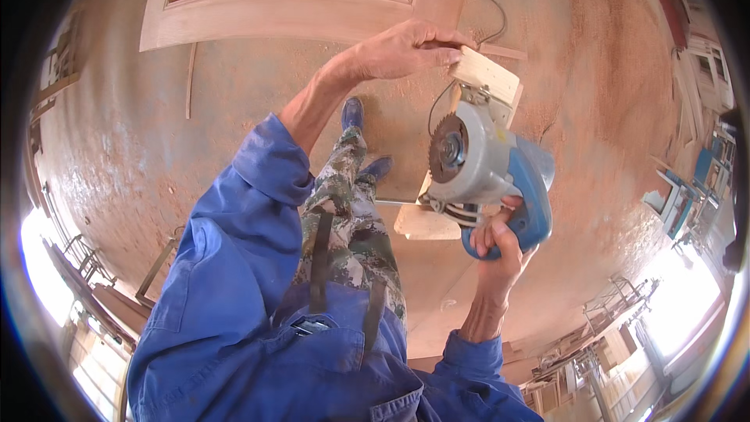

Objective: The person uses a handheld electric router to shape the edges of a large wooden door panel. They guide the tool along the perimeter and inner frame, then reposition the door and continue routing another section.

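A blue and grey circular saw point(488, 156) hangs in front of me, right of my legs, its toothed round blade point(448, 148) bare and facing left. My right hand point(498, 236) is wrapped round the saw's blue rear handle. My left hand point(410, 48) reaches across and grips the end of a pale wood block point(486, 70) at the saw's front, with the thumb along its edge. A second pale wood piece point(427, 222) sticks out at the saw's rear, beside a metal rod point(393, 202). How the wood is fixed to the base is partly hidden.
A wooden panelled frame point(289, 12) lies on the dusty floor ahead. A dark cable point(500, 19) curves near its right corner. One thin wood strip point(191, 82) lies left of my shoes point(353, 112). Stacked boards point(691, 94) and tools stand along the right side.
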Available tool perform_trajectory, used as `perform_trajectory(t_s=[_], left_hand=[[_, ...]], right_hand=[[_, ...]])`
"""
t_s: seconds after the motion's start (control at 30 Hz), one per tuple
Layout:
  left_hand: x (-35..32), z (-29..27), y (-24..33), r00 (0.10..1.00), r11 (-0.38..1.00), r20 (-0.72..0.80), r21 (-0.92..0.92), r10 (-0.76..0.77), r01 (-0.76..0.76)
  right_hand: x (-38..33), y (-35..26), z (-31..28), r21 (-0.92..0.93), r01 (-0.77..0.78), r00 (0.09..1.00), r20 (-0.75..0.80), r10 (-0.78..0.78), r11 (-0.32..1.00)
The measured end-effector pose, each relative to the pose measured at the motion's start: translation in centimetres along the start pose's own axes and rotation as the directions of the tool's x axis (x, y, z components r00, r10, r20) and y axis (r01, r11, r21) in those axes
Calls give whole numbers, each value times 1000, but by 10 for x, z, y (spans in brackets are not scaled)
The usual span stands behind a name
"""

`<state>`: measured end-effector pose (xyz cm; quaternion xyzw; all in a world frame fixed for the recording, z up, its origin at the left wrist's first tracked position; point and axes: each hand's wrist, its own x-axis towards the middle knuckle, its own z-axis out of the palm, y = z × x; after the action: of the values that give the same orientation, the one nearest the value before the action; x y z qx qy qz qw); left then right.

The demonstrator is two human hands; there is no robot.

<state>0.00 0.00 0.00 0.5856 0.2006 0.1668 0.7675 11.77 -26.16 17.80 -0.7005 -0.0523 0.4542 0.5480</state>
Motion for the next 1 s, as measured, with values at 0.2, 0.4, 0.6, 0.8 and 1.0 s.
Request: perform_trajectory(t_s=[0.2, 0.4, 0.6, 0.8, 1.0], left_hand=[[-10, -2, 33, 996, 996, -88, -84, -26, 18], [-20, 16, 37, 972, 982, -229, -190, -54, 10], [-45, 6, 45, 828, 987, -547, 20, -124, 161], [-150, -29, 23, 695, 635, -621, 381, -362, 672], [-96, 20, 26, 858, 964, -447, -45, -255, 263]], right_hand=[[-9, -6, 2, 68, 56, 997, 51, -60, 996], [-23, -19, -5, 89, 7, 999, 53, -12, 996], [-21, -10, -5, 131, -34, 996, 91, 22, 991], [-13, -8, -7, 107, -22, 998, 60, 16, 994], [-12, -11, -5, 85, -29, 998, 54, 24, 996]])
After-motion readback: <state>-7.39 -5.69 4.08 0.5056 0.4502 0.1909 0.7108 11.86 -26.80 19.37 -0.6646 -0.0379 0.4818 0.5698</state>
